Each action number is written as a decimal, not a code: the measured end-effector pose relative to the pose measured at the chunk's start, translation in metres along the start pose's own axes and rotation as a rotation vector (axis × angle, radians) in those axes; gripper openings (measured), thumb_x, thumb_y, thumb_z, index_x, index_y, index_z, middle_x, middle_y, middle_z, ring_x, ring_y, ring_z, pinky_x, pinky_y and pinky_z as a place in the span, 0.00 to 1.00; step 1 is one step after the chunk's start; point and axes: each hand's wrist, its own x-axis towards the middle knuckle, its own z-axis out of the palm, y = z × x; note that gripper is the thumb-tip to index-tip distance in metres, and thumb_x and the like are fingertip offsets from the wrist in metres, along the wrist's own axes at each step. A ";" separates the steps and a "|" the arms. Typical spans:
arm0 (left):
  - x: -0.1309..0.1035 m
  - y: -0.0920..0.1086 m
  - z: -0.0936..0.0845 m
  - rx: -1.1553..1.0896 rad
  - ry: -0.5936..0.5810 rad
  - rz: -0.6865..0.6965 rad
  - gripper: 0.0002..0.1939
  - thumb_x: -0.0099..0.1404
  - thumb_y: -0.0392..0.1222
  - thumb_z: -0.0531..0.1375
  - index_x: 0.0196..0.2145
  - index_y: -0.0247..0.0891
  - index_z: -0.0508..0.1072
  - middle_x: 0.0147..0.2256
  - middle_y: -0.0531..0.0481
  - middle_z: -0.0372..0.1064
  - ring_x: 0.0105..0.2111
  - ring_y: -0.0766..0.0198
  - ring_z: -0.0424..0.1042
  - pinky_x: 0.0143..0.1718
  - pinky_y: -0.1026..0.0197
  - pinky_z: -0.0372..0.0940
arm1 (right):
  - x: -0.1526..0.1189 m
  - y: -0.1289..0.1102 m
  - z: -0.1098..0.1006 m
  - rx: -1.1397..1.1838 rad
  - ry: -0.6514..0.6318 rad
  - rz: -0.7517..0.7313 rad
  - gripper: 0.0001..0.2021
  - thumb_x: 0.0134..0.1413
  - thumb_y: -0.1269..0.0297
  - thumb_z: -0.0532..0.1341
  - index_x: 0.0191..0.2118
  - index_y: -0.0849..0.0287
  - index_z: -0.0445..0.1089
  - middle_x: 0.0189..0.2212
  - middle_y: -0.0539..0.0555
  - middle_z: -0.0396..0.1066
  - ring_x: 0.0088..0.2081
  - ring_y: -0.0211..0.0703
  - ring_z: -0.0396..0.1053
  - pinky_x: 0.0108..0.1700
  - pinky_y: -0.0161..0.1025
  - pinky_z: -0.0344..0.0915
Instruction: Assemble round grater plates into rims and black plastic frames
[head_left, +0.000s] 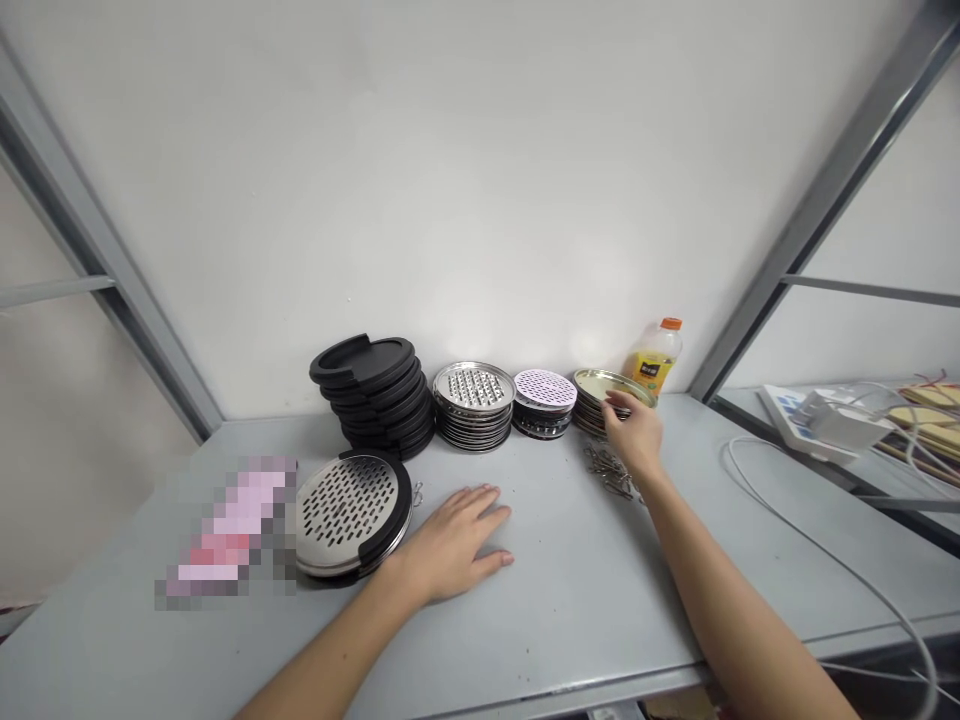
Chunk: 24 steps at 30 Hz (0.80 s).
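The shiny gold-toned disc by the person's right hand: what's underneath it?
Under the gold-toned disc sits a stack of thin discs; only their rims show. Their faces are covered, and the right hand hides part of the stack.

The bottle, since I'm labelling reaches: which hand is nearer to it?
Right. The right hand is at the gold-topped stack, just in front of the bottle; the left hand is farther left and closer to the camera.
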 end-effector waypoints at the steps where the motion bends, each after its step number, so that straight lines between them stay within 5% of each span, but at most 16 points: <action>1: 0.000 0.000 0.000 0.005 -0.002 -0.002 0.24 0.67 0.50 0.56 0.58 0.40 0.62 0.63 0.40 0.54 0.63 0.52 0.52 0.62 0.49 0.52 | 0.000 -0.001 -0.002 0.022 0.000 0.019 0.17 0.48 0.59 0.58 0.41 0.62 0.75 0.33 0.59 0.77 0.38 0.53 0.73 0.46 0.51 0.65; 14: -0.001 0.000 0.001 0.042 -0.002 0.008 0.24 0.68 0.49 0.56 0.59 0.38 0.62 0.62 0.40 0.54 0.63 0.53 0.53 0.62 0.50 0.52 | 0.012 0.001 -0.010 0.411 0.243 0.166 0.16 0.45 0.55 0.65 0.36 0.62 0.76 0.31 0.57 0.77 0.35 0.48 0.73 0.43 0.46 0.68; 24: 0.000 0.003 -0.001 0.045 -0.011 -0.006 0.24 0.67 0.48 0.56 0.59 0.39 0.62 0.63 0.40 0.54 0.63 0.52 0.52 0.62 0.48 0.53 | 0.002 0.011 -0.004 -0.099 0.048 -0.092 0.16 0.50 0.55 0.58 0.33 0.61 0.77 0.36 0.61 0.77 0.45 0.57 0.69 0.53 0.55 0.59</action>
